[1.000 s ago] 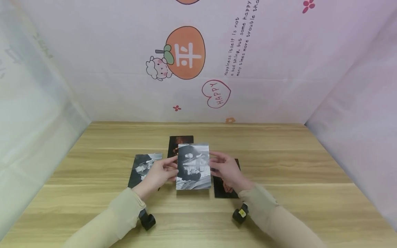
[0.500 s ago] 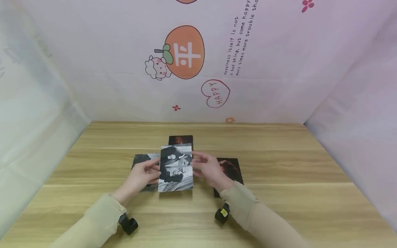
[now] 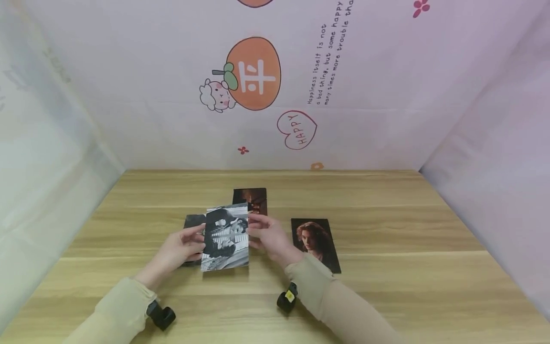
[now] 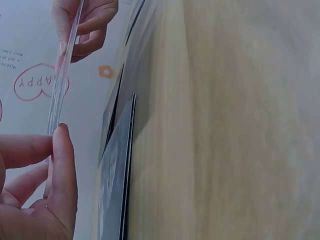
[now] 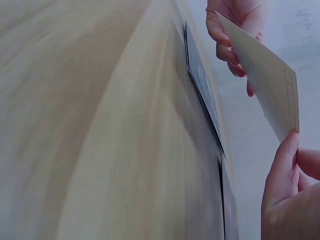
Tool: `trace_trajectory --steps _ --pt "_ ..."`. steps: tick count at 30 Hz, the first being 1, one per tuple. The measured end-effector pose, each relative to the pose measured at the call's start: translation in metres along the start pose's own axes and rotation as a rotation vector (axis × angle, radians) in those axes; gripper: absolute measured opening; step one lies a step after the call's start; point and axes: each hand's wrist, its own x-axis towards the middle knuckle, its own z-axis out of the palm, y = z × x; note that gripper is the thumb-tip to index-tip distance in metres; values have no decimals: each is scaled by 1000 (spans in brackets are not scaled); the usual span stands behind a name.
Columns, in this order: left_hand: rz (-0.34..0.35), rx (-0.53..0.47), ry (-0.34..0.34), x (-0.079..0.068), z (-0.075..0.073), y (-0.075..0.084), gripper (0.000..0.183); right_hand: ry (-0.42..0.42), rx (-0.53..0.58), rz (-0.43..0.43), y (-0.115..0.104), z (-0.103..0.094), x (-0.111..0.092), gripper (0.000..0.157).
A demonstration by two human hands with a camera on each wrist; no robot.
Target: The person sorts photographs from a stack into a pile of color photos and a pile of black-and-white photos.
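Pinching a photo [image 3: 225, 239] above the tabletop [image 3: 395, 224] with left hand [image 3: 178, 251] at nine o'clock and right hand [image 3: 272, 240] at three, best gripped by the edges as probably light, springy and easily smudged

Left photo [image 3: 194, 220] largely hidden, far photo [image 3: 253, 196] partly behind held photo [image 3: 226, 239], sleeves [image 3: 115, 308] and wall lettering [image 3: 328, 57] cropped

L hand [image 3: 182, 246] & R hand [image 3: 271, 237] hold b/w photo [image 3: 226, 237].
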Motion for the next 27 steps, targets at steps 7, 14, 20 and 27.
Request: trace_trajectory --steps 7,14,20,27 --pt "-28 10 -48 0 -17 -9 59 -26 0 51 9 13 8 44" --pt "-25 46 -64 -2 -31 -9 60 -25 -35 62 12 23 16 43" --pt "-2 64 -46 -2 -43 -11 59 -32 -40 65 12 36 26 42" --pt "-14 90 -29 -3 -52 -12 64 -66 -57 81 12 44 30 41"
